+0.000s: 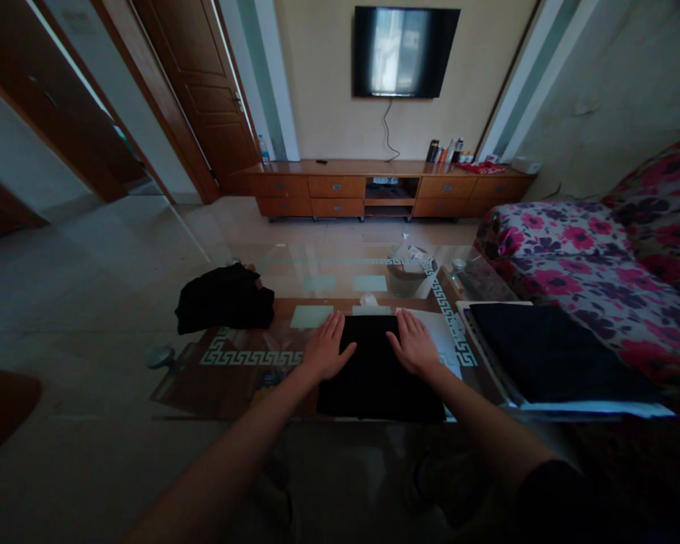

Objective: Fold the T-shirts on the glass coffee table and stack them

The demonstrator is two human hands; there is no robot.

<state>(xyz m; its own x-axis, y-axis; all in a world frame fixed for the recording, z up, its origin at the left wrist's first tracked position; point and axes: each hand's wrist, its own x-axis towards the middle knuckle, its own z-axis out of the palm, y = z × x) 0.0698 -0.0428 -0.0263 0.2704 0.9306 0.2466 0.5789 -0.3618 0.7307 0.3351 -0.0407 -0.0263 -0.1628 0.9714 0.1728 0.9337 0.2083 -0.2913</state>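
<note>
A folded black garment (pixel 374 374) lies flat on the glass coffee table (pixel 243 355) in front of me. My left hand (pixel 326 349) rests flat on its left edge, fingers stretched out. On the garment's right edge my right hand (pixel 413 344) also lies flat with the fingers together and extended. Neither hand grips anything. A white sheet (pixel 442 340) peeks out under the garment's right side.
A crumpled black cloth pile (pixel 224 298) sits at the table's left. A stack with a dark folded cloth on white board (pixel 549 351) lies to the right. A small bowl (pixel 405 279) stands farther back. A floral sofa (pixel 589 257) is at right, a TV cabinet (pixel 385 187) beyond.
</note>
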